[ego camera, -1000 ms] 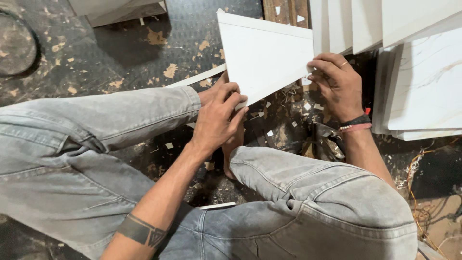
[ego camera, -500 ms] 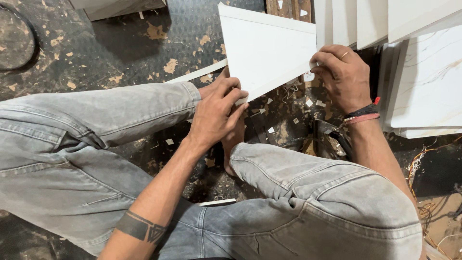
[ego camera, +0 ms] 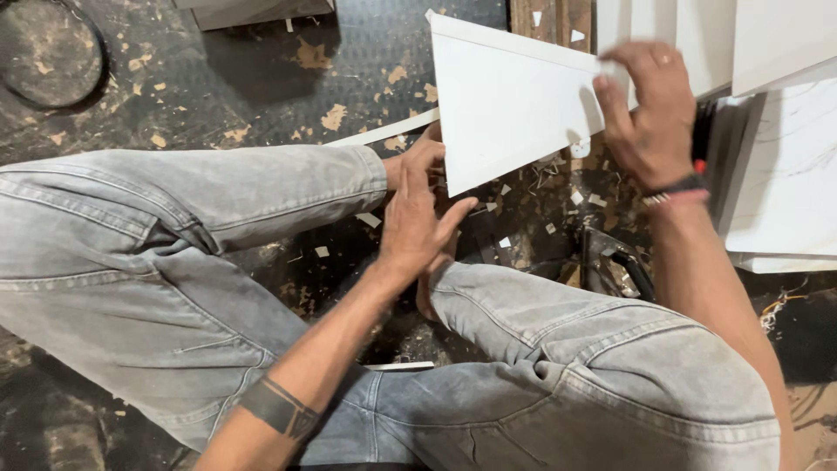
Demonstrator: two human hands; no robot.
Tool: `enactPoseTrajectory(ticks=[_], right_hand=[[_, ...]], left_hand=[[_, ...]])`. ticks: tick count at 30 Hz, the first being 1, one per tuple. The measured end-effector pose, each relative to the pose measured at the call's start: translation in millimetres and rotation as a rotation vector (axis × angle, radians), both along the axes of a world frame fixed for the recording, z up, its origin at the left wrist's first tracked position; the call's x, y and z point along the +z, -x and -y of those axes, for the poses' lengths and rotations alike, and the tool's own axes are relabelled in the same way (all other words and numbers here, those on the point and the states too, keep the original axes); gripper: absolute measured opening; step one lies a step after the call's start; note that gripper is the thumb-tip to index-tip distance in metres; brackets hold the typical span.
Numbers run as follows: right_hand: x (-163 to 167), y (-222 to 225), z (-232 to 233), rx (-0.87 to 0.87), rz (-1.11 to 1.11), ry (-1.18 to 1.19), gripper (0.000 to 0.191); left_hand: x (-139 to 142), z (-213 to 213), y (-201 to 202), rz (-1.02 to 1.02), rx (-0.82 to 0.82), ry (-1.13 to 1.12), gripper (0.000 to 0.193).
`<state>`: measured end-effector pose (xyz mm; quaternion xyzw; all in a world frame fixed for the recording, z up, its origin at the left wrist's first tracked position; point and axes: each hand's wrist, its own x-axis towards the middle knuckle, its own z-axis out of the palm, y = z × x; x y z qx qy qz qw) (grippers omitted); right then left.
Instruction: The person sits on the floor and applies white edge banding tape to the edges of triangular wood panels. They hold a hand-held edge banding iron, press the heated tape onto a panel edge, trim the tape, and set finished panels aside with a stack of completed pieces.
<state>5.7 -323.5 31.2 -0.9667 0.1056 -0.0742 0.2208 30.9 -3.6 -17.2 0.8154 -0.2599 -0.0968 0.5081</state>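
Since a second ago the right hand [ego camera: 652, 113] has slid up along the white panel's [ego camera: 506, 109] top-right edge. Left hand [ego camera: 418, 218], frame centre, pinches the lower-left corner; the panel's long axis runs right to the right hand's grip.

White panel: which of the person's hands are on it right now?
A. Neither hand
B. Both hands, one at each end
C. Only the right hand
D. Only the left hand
B: the left hand grips the white panel at its near corner, and the right hand holds its far end.
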Motion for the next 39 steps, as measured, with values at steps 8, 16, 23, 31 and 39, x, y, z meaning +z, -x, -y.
enactPoseTrajectory(ticks=[8, 16, 23, 31, 39], right_hand=[[-37.9, -44.9, -44.7, 0.114, -0.225, 0.314, 0.073], [-40.1, -67.3, -167.9, 0.482, -0.301, 0.296, 0.085], [-19.8, -85.3, -213.1, 0.773, -0.144, 0.168, 0.082], [-45.8, -77.9, -191.0, 0.707, 0.114, 0.223, 0.077], [-63.9, -55.6, -33.6, 0.062, -0.119, 0.233, 0.083]], left_hand=[[-4.4, -4.6, -3.1, -0.381, 0.141, -0.011, 0.044], [-56.7, -6.3, -0.4, -0.448, 0.08, 0.073, 0.041], [-90.4, 16.4, -10.4, -0.127, -0.202, -0.18, 0.062], [-76.3, 14.6, -16.1, 0.19, -0.105, -0.361, 0.062], [-54.1, 10.6, -25.9, -0.095, -0.053, -0.07, 0.024]])
